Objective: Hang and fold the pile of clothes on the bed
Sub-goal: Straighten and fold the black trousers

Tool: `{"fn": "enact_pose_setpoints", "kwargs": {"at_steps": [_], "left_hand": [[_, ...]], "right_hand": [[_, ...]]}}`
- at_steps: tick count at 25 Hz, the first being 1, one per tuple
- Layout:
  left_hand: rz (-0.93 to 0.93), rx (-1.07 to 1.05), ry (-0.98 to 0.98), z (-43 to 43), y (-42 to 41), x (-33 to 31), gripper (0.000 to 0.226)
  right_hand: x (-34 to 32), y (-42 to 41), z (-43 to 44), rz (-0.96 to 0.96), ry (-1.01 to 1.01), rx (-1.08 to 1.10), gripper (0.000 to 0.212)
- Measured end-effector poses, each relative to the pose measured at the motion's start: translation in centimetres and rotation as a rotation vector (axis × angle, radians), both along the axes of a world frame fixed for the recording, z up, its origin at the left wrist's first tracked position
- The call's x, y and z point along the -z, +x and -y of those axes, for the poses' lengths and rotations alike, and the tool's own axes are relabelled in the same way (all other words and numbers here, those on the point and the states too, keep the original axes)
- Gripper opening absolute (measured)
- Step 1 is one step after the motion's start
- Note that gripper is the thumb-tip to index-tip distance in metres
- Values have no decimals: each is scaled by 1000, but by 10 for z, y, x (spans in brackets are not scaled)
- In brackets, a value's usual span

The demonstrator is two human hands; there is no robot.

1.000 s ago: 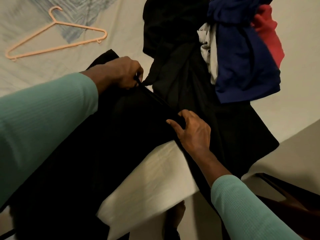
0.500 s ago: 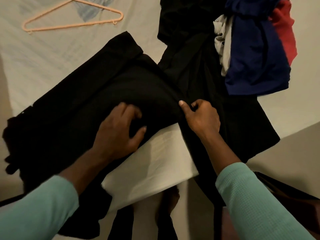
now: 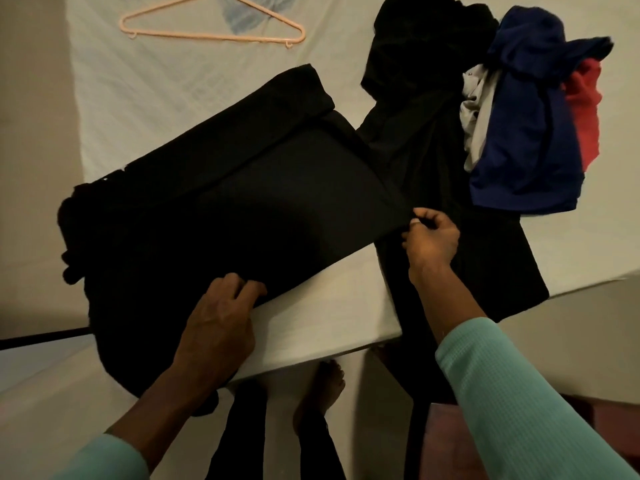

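Note:
A black garment (image 3: pixel 242 209) lies folded flat on the white bed sheet (image 3: pixel 156 98), slanting from lower left to upper right. My left hand (image 3: pixel 221 320) grips its near edge with curled fingers. My right hand (image 3: pixel 431 237) pinches its right corner between thumb and fingers. To the right lies the pile: another black garment (image 3: pixel 433 140), a navy blue one (image 3: pixel 526 133), a white piece (image 3: pixel 479 109) and a red one (image 3: pixel 585 119). A peach plastic hanger (image 3: pixel 211 26) rests on the sheet at the top.
The bed's near corner (image 3: pixel 381 337) sits just below my hands, and black fabric hangs over its edge at the right. My bare foot (image 3: pixel 322 393) stands on the pale floor below. A dark brown piece of furniture (image 3: pixel 446 441) is at the lower right.
My left hand slid from the far end of the black garment, over its middle, to its near edge. My right hand kept pinching the right corner. The garment now lies flatter.

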State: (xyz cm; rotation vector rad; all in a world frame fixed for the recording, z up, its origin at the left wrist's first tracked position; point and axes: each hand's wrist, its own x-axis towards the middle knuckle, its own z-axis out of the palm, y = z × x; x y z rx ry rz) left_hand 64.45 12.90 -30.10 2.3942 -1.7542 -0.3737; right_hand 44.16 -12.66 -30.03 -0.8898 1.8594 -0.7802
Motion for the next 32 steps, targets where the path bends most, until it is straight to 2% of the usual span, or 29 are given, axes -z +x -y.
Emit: {"fn": "enact_pose_setpoints", "kwargs": {"at_steps": [1, 3, 5, 8, 11, 14, 16, 18, 20, 22, 24, 26, 28, 32], "left_hand": [[16, 17, 10, -5, 0, 3, 56], [77, 19, 30, -15, 1, 8, 63], [115, -37, 36, -23, 2, 9, 66], [39, -99, 31, -33, 0, 6, 69], [-12, 0, 40, -38, 0, 2, 70], [-32, 14, 69, -37, 6, -7, 60], [-51, -7, 96, -36, 11, -13, 41], [-147, -48, 113, -30, 19, -25, 20], [-346, -153, 130, -17, 37, -43, 15], [-543, -302, 112, -2, 63, -57, 22], [-674, -450, 90, 15, 92, -65, 35], [-738, -562, 68, 34, 122, -64, 48], [-761, -626, 87, 47, 148, -57, 51], [-689, -644, 129, 52, 173, -33, 29]], "right_hand": [[-1, 2, -1, -47, 16, -55, 10], [-4, 8, -2, -129, 52, -147, 30], [-5, 12, 1, -105, 46, -77, 35], [-8, 7, 2, -25, 14, 144, 22], [-8, -1, -2, -89, -41, 175, 20], [-8, -4, -7, -158, -83, 68, 28], [-9, -4, -8, -166, -92, 14, 30], [-17, -1, -5, -68, -91, 19, 29], [-32, 9, 5, 83, -71, 81, 23], [-46, 28, 23, 244, -22, 147, 20], [-54, 55, 44, 324, 8, 141, 20], [-56, 89, 63, 310, 12, 73, 17], [-57, 122, 77, 275, -10, -8, 14], [-33, 167, 97, 180, -35, -231, 18]]}}
